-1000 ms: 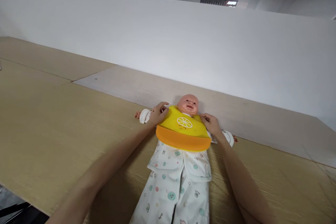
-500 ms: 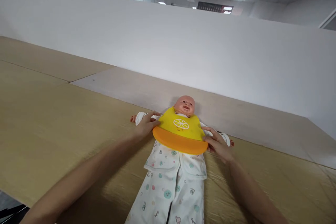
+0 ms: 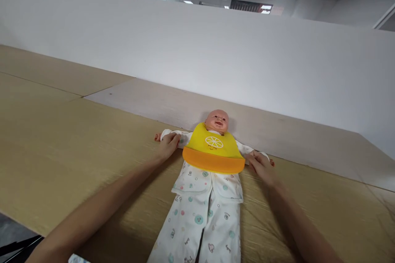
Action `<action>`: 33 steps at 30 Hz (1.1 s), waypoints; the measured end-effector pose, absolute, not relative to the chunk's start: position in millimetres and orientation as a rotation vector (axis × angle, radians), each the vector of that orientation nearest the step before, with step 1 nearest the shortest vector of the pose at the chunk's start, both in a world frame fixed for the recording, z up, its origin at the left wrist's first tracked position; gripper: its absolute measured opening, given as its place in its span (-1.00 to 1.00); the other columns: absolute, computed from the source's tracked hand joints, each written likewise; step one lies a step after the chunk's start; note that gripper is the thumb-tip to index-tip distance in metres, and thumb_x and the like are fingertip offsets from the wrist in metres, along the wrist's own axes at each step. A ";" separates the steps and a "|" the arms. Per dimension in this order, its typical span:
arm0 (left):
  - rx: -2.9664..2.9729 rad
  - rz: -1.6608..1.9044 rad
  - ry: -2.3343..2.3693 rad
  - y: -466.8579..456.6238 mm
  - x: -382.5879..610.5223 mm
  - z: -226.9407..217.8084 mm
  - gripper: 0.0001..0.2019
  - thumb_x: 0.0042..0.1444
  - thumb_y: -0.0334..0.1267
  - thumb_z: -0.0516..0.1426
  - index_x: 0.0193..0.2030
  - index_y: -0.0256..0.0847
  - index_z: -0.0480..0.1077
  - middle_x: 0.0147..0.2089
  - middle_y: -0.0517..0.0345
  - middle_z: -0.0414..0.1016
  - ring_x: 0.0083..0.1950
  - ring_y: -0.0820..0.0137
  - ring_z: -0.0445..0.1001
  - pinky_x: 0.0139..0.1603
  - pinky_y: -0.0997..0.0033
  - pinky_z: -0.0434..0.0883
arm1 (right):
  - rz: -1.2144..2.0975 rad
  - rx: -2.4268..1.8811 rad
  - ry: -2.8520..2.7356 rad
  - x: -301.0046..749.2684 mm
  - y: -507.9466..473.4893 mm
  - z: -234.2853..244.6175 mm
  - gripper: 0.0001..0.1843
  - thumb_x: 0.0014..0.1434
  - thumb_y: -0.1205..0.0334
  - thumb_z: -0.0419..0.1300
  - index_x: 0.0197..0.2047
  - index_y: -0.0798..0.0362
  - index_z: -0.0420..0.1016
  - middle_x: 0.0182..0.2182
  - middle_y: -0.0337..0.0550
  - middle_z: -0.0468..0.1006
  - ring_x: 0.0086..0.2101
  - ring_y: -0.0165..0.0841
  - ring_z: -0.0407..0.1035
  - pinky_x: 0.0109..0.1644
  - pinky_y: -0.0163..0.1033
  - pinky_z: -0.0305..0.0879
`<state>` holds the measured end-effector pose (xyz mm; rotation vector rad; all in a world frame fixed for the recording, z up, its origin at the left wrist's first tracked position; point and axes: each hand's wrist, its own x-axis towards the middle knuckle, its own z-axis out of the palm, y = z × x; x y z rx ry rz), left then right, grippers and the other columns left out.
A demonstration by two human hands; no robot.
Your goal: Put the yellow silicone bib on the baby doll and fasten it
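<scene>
A baby doll point(image 3: 217, 120) lies on its back on a wooden tabletop point(image 3: 77, 148), dressed in white printed pyjamas point(image 3: 203, 205). A yellow bib with an orange catch pocket point(image 3: 213, 152) covers its chest. My left hand point(image 3: 168, 146) rests on the doll's white sleeve beside the bib, fingers curled over the fabric. My right hand point(image 3: 261, 165) lies on the doll's other sleeve at the bib's right edge, fingers bent and slightly blurred. Neither hand touches the bib.
A white partition wall point(image 3: 216, 53) runs along the back of the table just behind the doll's head. The table's near edge shows at the lower left, with dark floor point(image 3: 15, 246) beyond it.
Both hands slid from the bib's upper corners near the doll's neck down and outward, off the bib and onto the doll's sleeves. The bib now lies flat on the chest.
</scene>
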<state>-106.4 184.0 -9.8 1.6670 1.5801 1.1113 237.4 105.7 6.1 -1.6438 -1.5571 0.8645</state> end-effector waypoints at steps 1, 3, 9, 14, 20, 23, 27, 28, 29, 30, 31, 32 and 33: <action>1.659 1.046 1.570 177.8 -110.0 -10.5 -0.59 0.11 -0.07 -0.07 -0.71 -0.18 0.15 -0.72 0.26 0.18 -0.62 0.48 0.18 -0.56 0.47 0.12 | 0.821 -1.637 -1.592 239.5 96.7 2.6 -0.53 0.11 -0.12 0.02 -0.59 0.07 0.08 -0.68 -0.30 0.12 -0.59 -0.50 0.01 -0.50 -0.34 -0.04; 1.602 0.850 1.520 159.7 -119.4 -10.1 -0.49 0.13 0.04 -0.11 -0.75 -0.18 0.15 -0.76 0.23 0.20 -0.67 0.49 0.18 -0.60 0.48 0.13 | 0.874 -1.638 -1.617 243.1 74.5 -4.8 -0.53 0.13 -0.14 0.00 -0.58 0.05 0.07 -0.66 -0.28 0.12 -0.57 -0.46 0.04 -0.48 -0.30 0.00; 1.481 0.141 0.997 106.2 -146.0 7.6 -0.46 0.09 0.16 -0.05 -0.60 -0.27 0.40 -0.58 0.10 0.47 -0.71 0.52 0.27 -0.69 0.53 0.19 | 1.666 -1.546 -1.656 232.2 20.4 -0.5 -0.55 0.09 -0.20 0.03 -0.54 0.02 0.20 -0.58 -0.21 0.42 -0.60 -0.38 0.29 -0.52 -0.26 0.15; 1.388 -0.086 0.754 94.9 -136.6 2.1 -0.69 -0.16 -0.02 0.26 -0.56 -0.25 0.39 -0.66 0.23 0.38 -0.69 0.51 0.30 -0.70 0.57 0.22 | 1.988 -1.396 -1.717 215.3 7.4 2.1 -0.66 0.06 -0.15 0.10 -0.46 -0.05 0.37 -0.47 -0.20 0.52 -0.50 -0.38 0.42 -0.48 -0.31 0.20; 1.363 -0.108 0.756 80.1 -123.5 -10.4 -0.68 -0.23 -0.10 0.30 -0.61 -0.22 0.26 -0.68 0.31 0.29 -0.67 0.53 0.28 -0.69 0.58 0.23 | 1.826 -1.394 -1.718 204.1 1.7 -19.8 -0.73 -0.12 -0.15 0.23 -0.54 -0.14 0.45 -0.60 -0.37 0.42 -0.55 -0.45 0.35 -0.51 -0.36 0.13; 1.363 -0.095 0.737 72.3 -119.5 -8.8 -0.67 -0.21 -0.10 0.28 -0.61 -0.23 0.24 -0.67 0.31 0.27 -0.68 0.56 0.23 -0.68 0.58 0.21 | 1.815 -1.390 -1.627 199.7 1.6 -23.2 -0.67 -0.13 -0.13 0.25 -0.62 -0.05 0.40 -0.66 -0.36 0.37 -0.63 -0.52 0.19 -0.56 -0.38 0.01; 1.368 -0.061 0.699 67.4 -114.8 -8.8 -0.65 -0.20 -0.05 0.27 -0.60 -0.23 0.24 -0.64 0.32 0.25 -0.68 0.59 0.18 -0.68 0.58 0.21 | 1.846 -1.365 -1.589 200.8 1.9 -22.2 -0.67 -0.11 -0.08 0.27 -0.60 -0.01 0.37 -0.66 -0.34 0.38 -0.66 -0.56 0.10 -0.59 -0.40 -0.08; 1.378 -0.061 0.691 67.1 -114.9 -9.0 -0.65 -0.19 -0.03 0.26 -0.59 -0.23 0.24 -0.65 0.32 0.24 -0.68 0.58 0.18 -0.68 0.58 0.21 | 1.851 -1.361 -1.585 202.1 1.9 -22.7 -0.67 -0.11 -0.07 0.27 -0.60 0.00 0.36 -0.66 -0.34 0.37 -0.67 -0.56 0.09 -0.60 -0.41 -0.09; 1.396 -0.066 0.685 67.4 -115.9 -8.6 -0.64 -0.18 -0.01 0.26 -0.60 -0.23 0.24 -0.65 0.31 0.23 -0.68 0.58 0.18 -0.69 0.58 0.20 | 1.852 -1.359 -1.583 203.5 1.9 -23.7 -0.66 -0.10 -0.07 0.27 -0.59 0.01 0.36 -0.66 -0.33 0.37 -0.68 -0.56 0.10 -0.61 -0.41 -0.09; 1.419 -0.080 0.681 68.0 -117.8 -7.5 -0.63 -0.16 0.00 0.24 -0.61 -0.22 0.23 -0.67 0.31 0.23 -0.69 0.57 0.18 -0.70 0.57 0.20 | 1.856 -1.357 -1.580 204.9 2.0 -25.1 -0.65 -0.11 -0.06 0.27 -0.59 0.03 0.35 -0.66 -0.32 0.38 -0.67 -0.56 0.13 -0.61 -0.42 -0.08; 1.445 -0.097 0.678 69.3 -120.6 -5.2 -0.62 -0.15 0.02 0.23 -0.63 -0.22 0.22 -0.68 0.30 0.23 -0.69 0.55 0.19 -0.71 0.57 0.19 | 1.862 -1.348 -1.579 206.3 2.4 -26.8 -0.65 -0.11 -0.06 0.28 -0.58 0.05 0.35 -0.66 -0.30 0.38 -0.67 -0.55 0.17 -0.61 -0.42 -0.06; 1.472 -0.113 0.678 71.1 -124.1 -1.8 -0.61 -0.12 0.03 0.21 -0.64 -0.22 0.21 -0.69 0.28 0.24 -0.70 0.54 0.20 -0.72 0.56 0.19 | 1.874 -1.332 -1.574 207.5 3.1 -28.6 -0.63 -0.12 -0.07 0.28 -0.57 0.07 0.34 -0.66 -0.29 0.38 -0.65 -0.53 0.21 -0.62 -0.42 -0.04; 1.494 -0.126 0.680 73.7 -127.8 2.6 -0.60 -0.09 0.05 0.19 -0.64 -0.22 0.22 -0.69 0.26 0.26 -0.71 0.53 0.20 -0.72 0.56 0.18 | 1.896 -1.322 -1.563 208.7 4.3 -30.2 -0.61 -0.13 -0.08 0.28 -0.56 0.09 0.34 -0.65 -0.27 0.38 -0.63 -0.50 0.25 -0.62 -0.43 -0.03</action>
